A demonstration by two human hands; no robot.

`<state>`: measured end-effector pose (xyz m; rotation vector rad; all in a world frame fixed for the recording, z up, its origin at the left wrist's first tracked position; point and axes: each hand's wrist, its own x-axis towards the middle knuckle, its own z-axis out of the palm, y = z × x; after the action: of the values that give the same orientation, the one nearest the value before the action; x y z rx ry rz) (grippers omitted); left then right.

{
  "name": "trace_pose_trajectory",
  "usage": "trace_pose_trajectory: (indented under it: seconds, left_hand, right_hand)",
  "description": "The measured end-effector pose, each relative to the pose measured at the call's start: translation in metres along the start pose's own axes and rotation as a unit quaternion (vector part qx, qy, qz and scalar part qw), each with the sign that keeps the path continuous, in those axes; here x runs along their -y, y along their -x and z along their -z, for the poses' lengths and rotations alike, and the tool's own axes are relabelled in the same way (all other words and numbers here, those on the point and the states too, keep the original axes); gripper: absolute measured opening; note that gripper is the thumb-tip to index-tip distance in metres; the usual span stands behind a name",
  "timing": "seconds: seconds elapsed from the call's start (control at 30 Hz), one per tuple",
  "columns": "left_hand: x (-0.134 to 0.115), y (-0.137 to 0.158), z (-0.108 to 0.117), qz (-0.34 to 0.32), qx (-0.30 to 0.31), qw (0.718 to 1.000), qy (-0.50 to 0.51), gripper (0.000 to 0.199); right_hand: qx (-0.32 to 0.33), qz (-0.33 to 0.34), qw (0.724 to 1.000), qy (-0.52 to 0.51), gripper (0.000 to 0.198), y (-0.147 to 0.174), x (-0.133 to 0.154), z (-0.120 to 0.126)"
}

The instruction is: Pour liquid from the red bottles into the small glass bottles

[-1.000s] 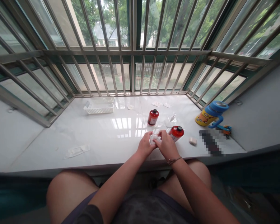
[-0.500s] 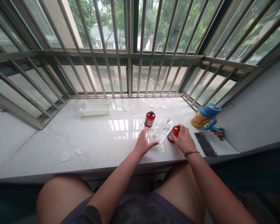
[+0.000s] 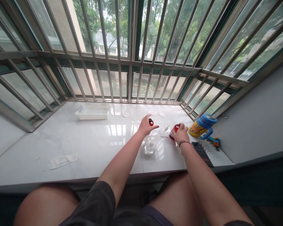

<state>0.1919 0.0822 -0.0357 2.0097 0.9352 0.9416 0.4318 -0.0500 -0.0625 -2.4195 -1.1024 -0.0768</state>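
My left hand point(image 3: 145, 126) reaches forward with thumb and fingers spread around the near side of a small red bottle point(image 3: 151, 122) with a black cap. The hand hides most of that bottle, and I cannot tell whether they touch. My right hand point(image 3: 182, 133) is closed around a second red bottle point(image 3: 174, 130), which leans, with a pale label partly in sight. Between the arms a clear square glass container point(image 3: 150, 148) stands on the white ledge point(image 3: 96, 147). Just left of the held bottle lies a clear square piece point(image 3: 165, 131), perhaps a lid.
A blue and yellow cartoon flask point(image 3: 201, 126), a dark phone point(image 3: 201, 153) and an orange-blue tool point(image 3: 214, 142) are at the right. A white plastic basket point(image 3: 92, 116) sits back left. Flat clear packaging point(image 3: 62, 161) lies front left. Pale scraps point(image 3: 152, 113) lie near the barred window.
My left hand has moved forward from beside the glass container to the standing red bottle. My right hand still holds the other bottle, now tilted more. The view has shifted slightly.
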Motion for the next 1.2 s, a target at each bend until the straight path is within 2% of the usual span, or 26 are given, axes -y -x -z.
trace_pose_trajectory:
  seconds: [0.13,0.27,0.37,0.53,0.67,0.77,0.9,1.0,1.1,1.2]
  left_hand:
    - [0.0,-0.01,-0.002,-0.02,0.035,0.999,-0.016,0.041]
    - [0.013,0.006,0.018,-0.024,0.023,0.999,-0.039,0.034]
    - [0.027,0.026,0.051,-0.007,-0.014,0.998,-0.062,0.032]
    - [0.055,0.064,0.126,0.03,-0.087,0.99,-0.105,0.03]
    - [0.073,0.095,0.177,0.061,-0.146,0.976,-0.148,0.03]
    - [0.08,0.112,0.202,0.082,-0.182,0.964,-0.173,0.032]
    - [0.083,0.123,0.215,0.091,-0.201,0.958,-0.182,0.031]
    - [0.084,0.124,0.216,0.096,-0.201,0.959,-0.178,0.029]
    - [0.085,0.123,0.215,0.097,-0.202,0.958,-0.181,0.028]
    - [0.087,0.123,0.215,0.093,-0.203,0.957,-0.185,0.028]
  right_hand:
    - [0.003,0.003,1.0,-0.001,0.071,-0.004,-0.001,-0.003]
    - [0.011,0.013,1.0,-0.004,0.071,-0.007,-0.003,-0.003]
    - [0.016,0.02,1.0,-0.009,0.07,-0.009,-0.001,-0.004]
    - [0.033,0.049,0.998,-0.03,0.069,-0.01,0.015,-0.014]
    - [0.058,0.102,0.991,-0.063,0.066,-0.009,0.047,-0.029]
    - [0.084,0.154,0.98,-0.09,0.066,-0.006,0.081,-0.043]
    - [0.122,0.228,0.959,-0.12,0.07,0.005,0.126,-0.058]
    - [0.144,0.262,0.946,-0.129,0.071,0.013,0.142,-0.061]
    - [0.141,0.248,0.951,-0.12,0.073,0.011,0.128,-0.054]
    - [0.116,0.189,0.971,-0.095,0.075,-0.001,0.09,-0.037]
